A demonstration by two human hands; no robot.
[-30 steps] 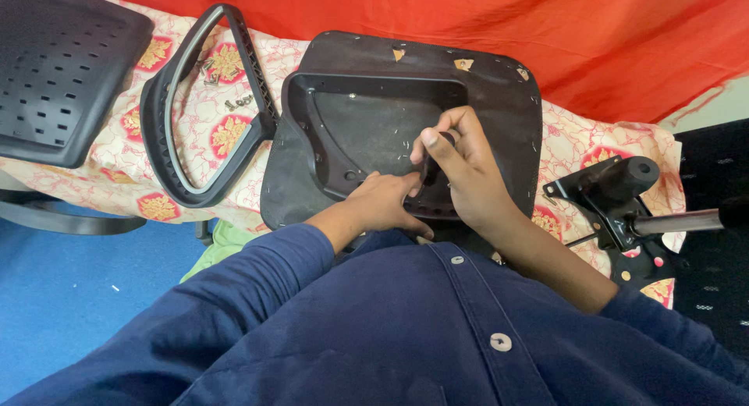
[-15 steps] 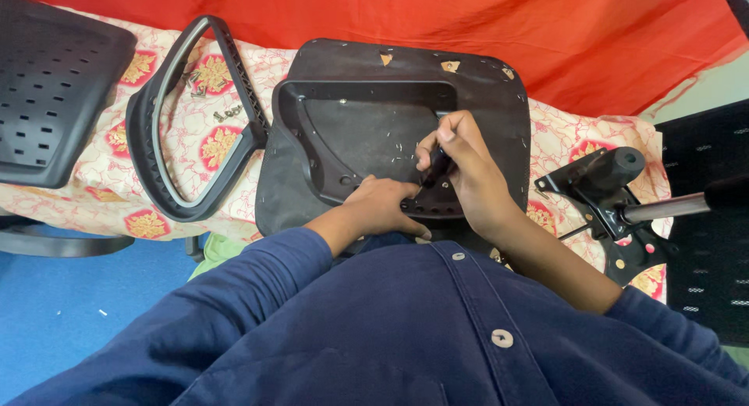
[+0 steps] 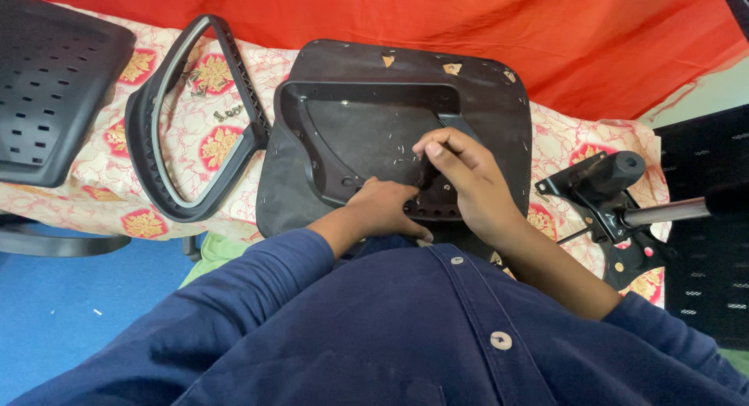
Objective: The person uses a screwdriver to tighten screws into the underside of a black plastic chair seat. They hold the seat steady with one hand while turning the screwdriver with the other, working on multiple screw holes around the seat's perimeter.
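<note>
An upturned black chair seat (image 3: 367, 113) lies on a patterned cloth, with its plastic pan facing up. My left hand (image 3: 388, 207) rests palm down on the seat's near edge, fingers curled over the rim. Just to its right, my right hand (image 3: 466, 181) has its fingertips pinched on a small dark piece at the pan's perforated near strip. What the piece is, I cannot make out. The two hands nearly touch.
A black loop armrest (image 3: 181, 125) lies left of the seat, with a few loose screws (image 3: 224, 111) inside it. A perforated black backrest (image 3: 47, 94) is at far left. A metal chair mechanism (image 3: 605, 191) with a rod lies at right. Red cloth covers the back.
My right hand has come down a little toward the seat's near edge and closer to my left hand. The left hand has stayed on the rim.
</note>
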